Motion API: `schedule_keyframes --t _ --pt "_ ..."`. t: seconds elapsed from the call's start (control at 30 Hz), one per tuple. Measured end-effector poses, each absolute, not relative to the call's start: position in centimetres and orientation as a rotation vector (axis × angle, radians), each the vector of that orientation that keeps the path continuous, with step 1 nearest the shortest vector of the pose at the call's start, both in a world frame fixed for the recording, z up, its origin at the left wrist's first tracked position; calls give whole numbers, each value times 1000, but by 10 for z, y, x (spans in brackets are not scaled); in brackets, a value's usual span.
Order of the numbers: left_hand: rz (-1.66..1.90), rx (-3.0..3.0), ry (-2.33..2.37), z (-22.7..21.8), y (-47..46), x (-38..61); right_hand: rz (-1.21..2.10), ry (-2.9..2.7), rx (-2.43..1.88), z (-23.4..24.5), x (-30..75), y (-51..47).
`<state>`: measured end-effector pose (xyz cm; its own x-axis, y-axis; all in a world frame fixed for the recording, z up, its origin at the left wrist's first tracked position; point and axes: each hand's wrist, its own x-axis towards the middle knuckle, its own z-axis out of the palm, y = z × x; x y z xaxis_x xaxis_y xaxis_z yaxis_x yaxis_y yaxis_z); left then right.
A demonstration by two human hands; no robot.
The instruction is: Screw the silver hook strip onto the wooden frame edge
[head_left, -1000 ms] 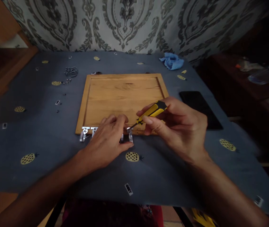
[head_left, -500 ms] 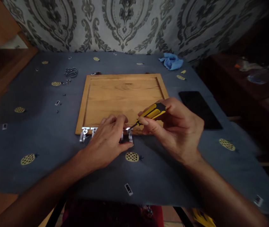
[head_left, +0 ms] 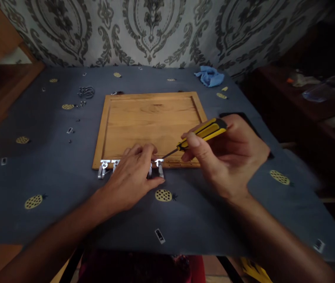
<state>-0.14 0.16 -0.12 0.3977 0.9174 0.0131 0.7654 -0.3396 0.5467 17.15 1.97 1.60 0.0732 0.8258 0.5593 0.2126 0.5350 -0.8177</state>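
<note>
A framed wooden panel (head_left: 152,129) lies on the tablecloth. Along its near edge sits a row of silver metal hooks (head_left: 103,167), partly covered by my left hand (head_left: 133,169). Its fingers bend over the row and its thumb lies beside the right-hand hook (head_left: 159,163). My right hand (head_left: 232,157) grips a yellow and black screwdriver (head_left: 204,133) by the handle, thumb along it. The shaft slants down to the left, with its tip at the top of that right-hand hook; whether it touches a screw I cannot tell.
Several small screws (head_left: 81,104) and a bunch of grey metal hooks (head_left: 86,92) lie on the patterned tablecloth (head_left: 49,165) to the left. A blue cloth (head_left: 210,76) is at the back right. A dark flat object (head_left: 241,115) is partly hidden behind my right hand.
My right hand has moved right and its grip on the screwdriver has shifted, with the handle further right. My left hand stays over the hooks. The whole view has shifted slightly.
</note>
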Motion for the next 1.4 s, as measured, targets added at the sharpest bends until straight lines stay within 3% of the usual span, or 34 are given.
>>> schedule_keyframes --t 1.27,1.4 --pt "446 2193 1436 0 2 -1 699 -1835 -970 16 185 20" --pt "456 2187 1431 0 2 -1 597 -1706 -952 16 183 18"
